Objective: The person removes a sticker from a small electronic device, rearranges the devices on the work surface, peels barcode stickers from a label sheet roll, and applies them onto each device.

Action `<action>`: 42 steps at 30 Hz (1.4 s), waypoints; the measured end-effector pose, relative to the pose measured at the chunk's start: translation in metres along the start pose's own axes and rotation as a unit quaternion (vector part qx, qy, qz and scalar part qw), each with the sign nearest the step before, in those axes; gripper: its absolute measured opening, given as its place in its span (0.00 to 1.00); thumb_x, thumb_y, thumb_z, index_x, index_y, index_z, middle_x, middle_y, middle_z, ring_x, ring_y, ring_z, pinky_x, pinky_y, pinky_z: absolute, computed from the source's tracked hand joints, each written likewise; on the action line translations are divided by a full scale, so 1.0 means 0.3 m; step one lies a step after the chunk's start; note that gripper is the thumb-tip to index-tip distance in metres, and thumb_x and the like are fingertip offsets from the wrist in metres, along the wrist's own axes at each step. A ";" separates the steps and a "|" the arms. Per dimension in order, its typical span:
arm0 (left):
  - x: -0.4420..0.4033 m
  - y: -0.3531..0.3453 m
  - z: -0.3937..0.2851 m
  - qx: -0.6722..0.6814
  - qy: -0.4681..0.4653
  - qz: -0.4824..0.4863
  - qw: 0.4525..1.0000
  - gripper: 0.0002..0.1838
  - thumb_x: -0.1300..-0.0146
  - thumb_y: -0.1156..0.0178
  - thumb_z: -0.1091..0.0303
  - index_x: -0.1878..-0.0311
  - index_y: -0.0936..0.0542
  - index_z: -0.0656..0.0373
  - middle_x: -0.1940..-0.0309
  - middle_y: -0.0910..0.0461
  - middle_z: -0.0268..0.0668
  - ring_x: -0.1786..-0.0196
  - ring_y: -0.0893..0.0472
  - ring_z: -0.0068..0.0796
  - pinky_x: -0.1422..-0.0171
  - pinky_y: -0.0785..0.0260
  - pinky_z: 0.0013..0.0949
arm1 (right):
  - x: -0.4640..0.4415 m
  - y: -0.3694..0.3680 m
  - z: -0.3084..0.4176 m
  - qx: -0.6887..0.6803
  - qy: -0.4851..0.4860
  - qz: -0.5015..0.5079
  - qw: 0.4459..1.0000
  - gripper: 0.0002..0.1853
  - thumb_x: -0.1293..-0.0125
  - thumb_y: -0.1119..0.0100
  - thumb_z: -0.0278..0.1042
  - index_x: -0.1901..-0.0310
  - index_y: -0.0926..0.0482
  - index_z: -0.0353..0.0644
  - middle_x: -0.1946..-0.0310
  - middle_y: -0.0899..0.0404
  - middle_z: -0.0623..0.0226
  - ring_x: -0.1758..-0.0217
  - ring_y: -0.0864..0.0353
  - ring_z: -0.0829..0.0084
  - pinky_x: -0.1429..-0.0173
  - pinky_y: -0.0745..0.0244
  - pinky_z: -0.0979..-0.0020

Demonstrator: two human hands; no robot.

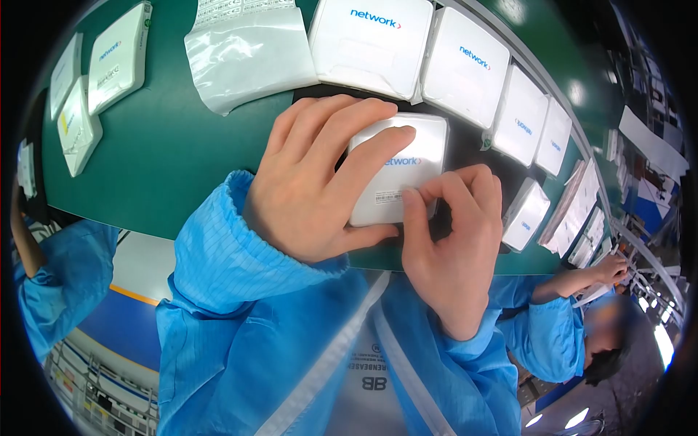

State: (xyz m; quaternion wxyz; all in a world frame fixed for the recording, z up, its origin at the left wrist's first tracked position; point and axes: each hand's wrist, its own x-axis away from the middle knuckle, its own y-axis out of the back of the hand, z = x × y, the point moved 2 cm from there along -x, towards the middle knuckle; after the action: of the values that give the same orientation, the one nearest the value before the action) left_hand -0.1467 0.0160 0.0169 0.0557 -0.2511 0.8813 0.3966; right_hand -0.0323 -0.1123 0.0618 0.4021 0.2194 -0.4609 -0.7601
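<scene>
A small white box (pixel 429 138) printed "network" lies in front of me, with a barcode label (pixel 388 196) near its lower edge. My left hand (pixel 320 171) spans the box from the left, fingers over its top and thumb along the near edge, gripping it. At the lower right of the box, my right hand (pixel 458 240) has thumb and forefinger pinched together next to the label. Whatever may be between those fingertips is hidden. Part of the lettering is covered by my left forefinger.
White "network" boxes stand along the far side, including a large one (pixel 371 43), with more at right (pixel 527 214) and left (pixel 116 58). A label sheet (pixel 247 58) with glossy backing lies on the green table (pixel 174 145). Co-workers in blue sleeves (pixel 545 338) sit at both sides.
</scene>
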 end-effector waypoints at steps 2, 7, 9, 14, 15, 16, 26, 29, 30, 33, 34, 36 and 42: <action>0.001 0.000 -0.001 -0.001 0.001 0.001 1.000 0.45 0.66 0.19 0.62 0.37 0.23 0.56 0.34 0.24 0.43 0.34 0.25 0.52 0.30 0.34 0.53 | 0.000 0.000 -0.001 0.002 -0.002 0.003 1.000 0.08 0.44 0.29 0.25 0.70 0.21 0.40 0.68 0.33 0.62 0.64 0.32 0.62 0.60 0.38 0.61; 0.003 0.000 0.001 -0.001 -0.001 -0.002 1.000 0.47 0.67 0.18 0.61 0.37 0.23 0.56 0.34 0.25 0.43 0.34 0.26 0.53 0.30 0.34 0.53 | 0.005 0.003 -0.009 -0.001 -0.009 0.003 1.000 0.09 0.44 0.28 0.25 0.71 0.22 0.39 0.70 0.34 0.63 0.66 0.32 0.62 0.61 0.38 0.61; 0.002 0.007 0.000 0.005 0.001 0.005 1.000 0.49 0.69 0.17 0.61 0.36 0.24 0.56 0.33 0.25 0.43 0.34 0.26 0.53 0.30 0.34 0.53 | 0.005 0.010 -0.019 -0.020 -0.031 0.008 0.999 0.10 0.44 0.28 0.25 0.73 0.24 0.39 0.72 0.34 0.63 0.66 0.32 0.62 0.61 0.37 0.61; -0.002 0.019 -0.007 0.015 0.006 0.024 1.000 0.54 0.74 0.15 0.62 0.34 0.26 0.56 0.33 0.25 0.44 0.34 0.26 0.54 0.29 0.34 0.54 | 0.010 0.036 -0.055 -0.052 -0.065 0.003 0.997 0.12 0.43 0.29 0.23 0.75 0.26 0.37 0.73 0.33 0.62 0.68 0.32 0.62 0.65 0.38 0.62; -0.002 0.018 -0.008 0.013 0.005 0.026 1.000 0.55 0.74 0.15 0.62 0.34 0.26 0.56 0.33 0.25 0.44 0.33 0.27 0.54 0.29 0.35 0.54 | 0.012 0.043 -0.070 -0.074 -0.093 0.007 0.993 0.12 0.42 0.29 0.23 0.76 0.26 0.37 0.74 0.33 0.62 0.68 0.31 0.63 0.66 0.38 0.63; -0.002 0.016 -0.011 0.011 0.003 0.028 1.000 0.55 0.75 0.14 0.62 0.34 0.26 0.56 0.32 0.26 0.44 0.33 0.27 0.55 0.29 0.35 0.54 | 0.017 0.050 -0.086 -0.077 -0.090 0.004 0.993 0.12 0.42 0.29 0.23 0.76 0.26 0.37 0.74 0.33 0.62 0.68 0.31 0.63 0.66 0.38 0.63; -0.006 0.012 -0.043 -0.047 -0.009 0.034 0.998 0.51 0.66 0.17 0.61 0.33 0.27 0.56 0.32 0.28 0.46 0.32 0.29 0.54 0.26 0.40 0.55 | 0.019 0.021 -0.096 -0.111 -0.060 -0.013 0.992 0.14 0.42 0.27 0.32 0.77 0.25 0.42 0.77 0.32 0.69 0.68 0.33 0.68 0.54 0.39 0.64; -0.005 0.006 -0.048 -0.051 -0.011 0.028 0.998 0.51 0.65 0.17 0.61 0.32 0.27 0.57 0.32 0.28 0.46 0.32 0.30 0.54 0.26 0.40 0.55 | 0.015 0.008 -0.098 -0.105 -0.055 -0.019 0.993 0.15 0.42 0.26 0.32 0.77 0.26 0.43 0.77 0.32 0.70 0.68 0.33 0.68 0.54 0.39 0.64; -0.006 0.005 -0.048 -0.052 -0.014 0.027 0.998 0.50 0.64 0.18 0.61 0.32 0.28 0.57 0.33 0.28 0.46 0.32 0.30 0.55 0.26 0.40 0.55 | 0.015 0.004 -0.100 -0.095 -0.051 -0.024 0.994 0.15 0.42 0.27 0.32 0.77 0.26 0.43 0.77 0.32 0.70 0.68 0.33 0.68 0.54 0.39 0.64; -0.006 0.008 -0.058 -0.059 -0.018 0.027 0.998 0.49 0.63 0.19 0.62 0.32 0.28 0.58 0.34 0.28 0.47 0.32 0.30 0.55 0.26 0.40 0.54 | 0.023 0.009 -0.117 -0.113 -0.042 -0.030 0.992 0.14 0.43 0.27 0.31 0.76 0.27 0.44 0.77 0.32 0.70 0.68 0.33 0.68 0.54 0.39 0.64; -0.007 0.010 -0.061 -0.064 -0.016 0.031 0.997 0.48 0.62 0.19 0.62 0.33 0.27 0.58 0.34 0.28 0.47 0.32 0.30 0.55 0.26 0.39 0.54 | 0.024 0.013 -0.128 -0.140 -0.039 -0.029 0.989 0.14 0.43 0.27 0.31 0.76 0.27 0.44 0.77 0.31 0.70 0.68 0.32 0.68 0.54 0.39 0.65; 0.000 0.010 -0.067 -0.061 -0.023 0.031 0.997 0.47 0.63 0.19 0.63 0.34 0.27 0.58 0.35 0.28 0.48 0.32 0.30 0.55 0.26 0.39 0.54 | 0.028 0.021 -0.148 -0.189 -0.044 -0.041 0.980 0.13 0.43 0.28 0.28 0.75 0.27 0.43 0.78 0.30 0.69 0.69 0.31 0.67 0.56 0.37 0.65; 0.090 0.317 -0.044 -0.156 0.011 -0.014 0.988 0.44 0.66 0.21 0.65 0.38 0.27 0.56 0.39 0.26 0.48 0.35 0.26 0.54 0.28 0.36 0.52 | 0.036 0.015 -0.198 -0.238 -0.032 -0.027 0.970 0.13 0.40 0.32 0.22 0.74 0.30 0.39 0.78 0.34 0.68 0.70 0.37 0.70 0.59 0.39 0.67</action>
State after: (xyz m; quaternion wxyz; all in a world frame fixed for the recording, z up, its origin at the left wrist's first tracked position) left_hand -0.2150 0.0488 0.0817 0.0120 -0.2736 0.8057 0.5253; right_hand 0.0052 -0.1536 0.0377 0.4066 0.1056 -0.2735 -0.8653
